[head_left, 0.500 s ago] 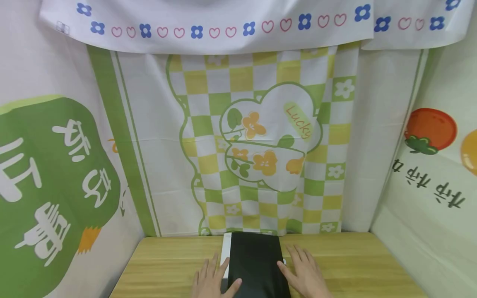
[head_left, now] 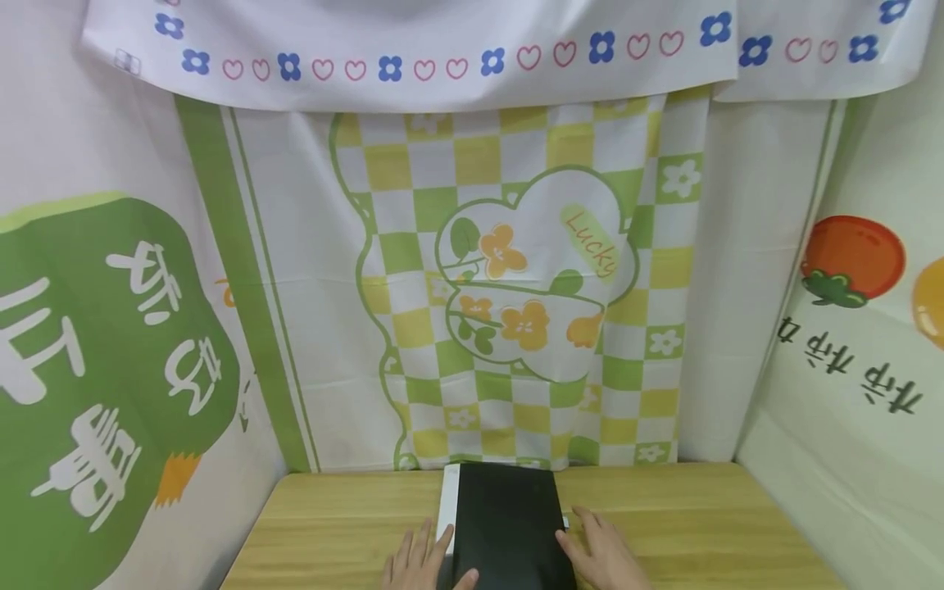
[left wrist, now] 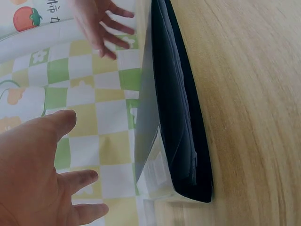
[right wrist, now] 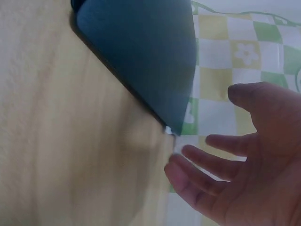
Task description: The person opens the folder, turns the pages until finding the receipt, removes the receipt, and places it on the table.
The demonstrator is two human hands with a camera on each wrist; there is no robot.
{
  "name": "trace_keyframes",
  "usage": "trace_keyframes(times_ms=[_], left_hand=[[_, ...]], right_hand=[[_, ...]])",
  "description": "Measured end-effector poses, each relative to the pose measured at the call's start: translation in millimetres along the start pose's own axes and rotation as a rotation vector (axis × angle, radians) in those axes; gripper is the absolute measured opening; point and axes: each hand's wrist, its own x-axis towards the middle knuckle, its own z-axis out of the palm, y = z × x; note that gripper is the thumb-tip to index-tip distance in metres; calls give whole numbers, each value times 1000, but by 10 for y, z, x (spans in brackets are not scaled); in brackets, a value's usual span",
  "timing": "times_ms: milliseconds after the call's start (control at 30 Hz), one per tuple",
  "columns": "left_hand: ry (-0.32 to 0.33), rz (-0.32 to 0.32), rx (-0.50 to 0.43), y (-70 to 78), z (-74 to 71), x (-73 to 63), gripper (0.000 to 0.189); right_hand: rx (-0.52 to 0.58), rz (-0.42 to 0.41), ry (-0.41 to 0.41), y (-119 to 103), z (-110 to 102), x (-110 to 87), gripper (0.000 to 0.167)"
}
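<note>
A black file folder (head_left: 507, 524) with a white strip (head_left: 447, 512) down its left side lies on the wooden table. In the left wrist view its side edge shows several layers (left wrist: 181, 103) between the covers, and a clear corner piece (left wrist: 155, 172). A small white tab (head_left: 565, 522) sticks out on the right side. To the left of the folder my left hand (head_left: 419, 564) hovers with fingers spread. My right hand (head_left: 603, 553) is at the right side, its fingers loosely bent and holding nothing. Both wrist views show the hands apart from the folder.
The wooden table (head_left: 339, 524) extends on both sides of the folder. Behind it hangs a checkered cloth (head_left: 472, 393), with printed cloth walls at left (head_left: 125, 328) and right (head_left: 848, 393). A white cloth (head_left: 442, 33) hangs overhead.
Both hands sit slightly lower in the head view. The right hand's fingers have drawn closer together, and its thumb has shifted a little right. The folder stays in place on the table.
</note>
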Motion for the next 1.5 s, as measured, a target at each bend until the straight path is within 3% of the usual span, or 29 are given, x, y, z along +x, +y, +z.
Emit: trace_keyframes(times_ms=[233, 600, 733, 1067, 1500], left_hand=[[-48, -22, -11, 18, -55, -3, 82], [-37, -45, 25, 13, -44, -20, 83], [-23, -42, 28, 18, -39, -18, 82], [67, -9, 28, -29, 50, -53, 75], [74, -3, 16, -30, 66, -62, 70]], right_hand=[[211, 51, -51, 227, 148, 28, 45], [399, 181, -132, 317, 203, -41, 35], [425, 203, -142, 326, 220, -30, 35], [443, 140, -166, 330, 217, -29, 31], [456, 183, -186, 343, 233, -20, 32]])
